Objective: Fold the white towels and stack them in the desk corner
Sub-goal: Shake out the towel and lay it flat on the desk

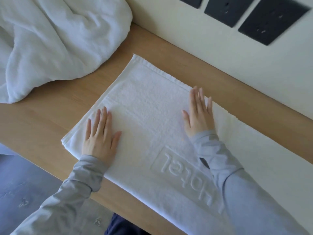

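A light wooden desk [44, 119] with a fine, straight grain was seen running diagonally across the view, its far edge set against a cream wall [169, 24]. Three dark rectangular panels [227, 12] were seen on that wall in a row, well above the desktop, and faint pale specks were noted on them. The leftmost was cut off by the top of the frame. Below the desk's near edge, a grey-blue floor [25, 180] was visible, marked by a few pale scuffs. The scene was lit softly and evenly, and only faint shadows were cast.
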